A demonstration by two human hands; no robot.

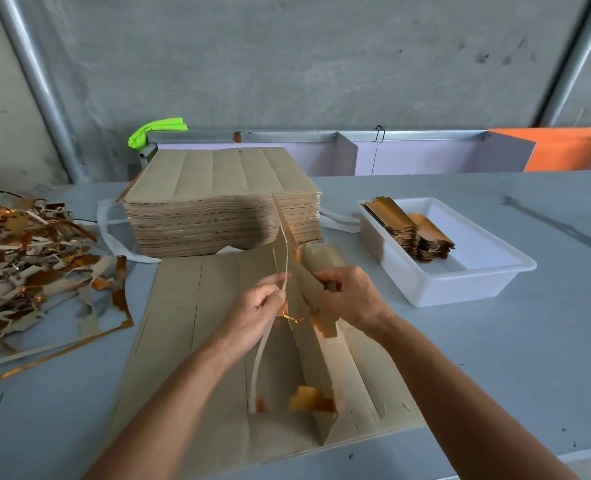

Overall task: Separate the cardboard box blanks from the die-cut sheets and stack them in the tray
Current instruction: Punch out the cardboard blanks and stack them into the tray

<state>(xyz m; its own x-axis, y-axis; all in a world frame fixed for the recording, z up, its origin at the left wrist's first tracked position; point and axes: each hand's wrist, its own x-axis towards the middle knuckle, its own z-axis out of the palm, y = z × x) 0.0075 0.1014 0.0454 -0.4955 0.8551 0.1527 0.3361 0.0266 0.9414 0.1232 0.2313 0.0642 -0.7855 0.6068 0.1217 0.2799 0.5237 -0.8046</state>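
Pulling a blank out of the die-cut sheet, mid-tabletop

Left hand (252, 313) pinches a thin waste strip (280, 271), right hand (347, 296) grips the box blank (307, 289), lifted up off the die-cut sheet (197, 341) lying flat at the near edge. Big stack of sheets (217, 202) sits just behind it. White tray (460, 282) toward the right edge has blanks (408, 230) piled at its far end. Scrap pile (27, 258) covers the left edge.
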